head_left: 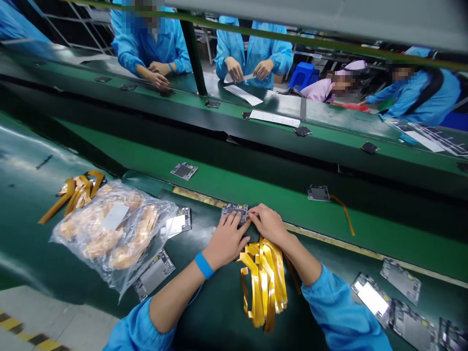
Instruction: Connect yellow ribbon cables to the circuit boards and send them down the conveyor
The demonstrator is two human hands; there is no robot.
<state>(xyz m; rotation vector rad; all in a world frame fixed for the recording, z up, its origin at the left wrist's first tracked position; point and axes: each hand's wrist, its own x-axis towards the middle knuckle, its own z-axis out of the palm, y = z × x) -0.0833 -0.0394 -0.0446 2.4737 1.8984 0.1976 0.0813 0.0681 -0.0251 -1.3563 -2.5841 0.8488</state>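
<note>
Head view: left hand (pixel 225 240) flat, fingertips pressing small circuit board (pixel 234 211) on green table (pixel 44 195). Right hand (pixel 268 223) pinching end of gold flex ribbon at board's edge. Gold ribbon pile (pixel 265 280) between forearms. Clear bag (pixel 113 229) of ribbons left; more boards (pixel 400 279) right.

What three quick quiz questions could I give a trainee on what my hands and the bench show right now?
1. True or false: both hands touch the small circuit board at the bench edge.
2. What lies between the forearms? A) gold flex ribbons B) a blue stool C) white sheets
3. Fill in: the left hand has a ____ band at its wrist.

Key
1. True: the left hand and right hand both rest their fingers on it.
2. A
3. Blue: the wristband.
</note>
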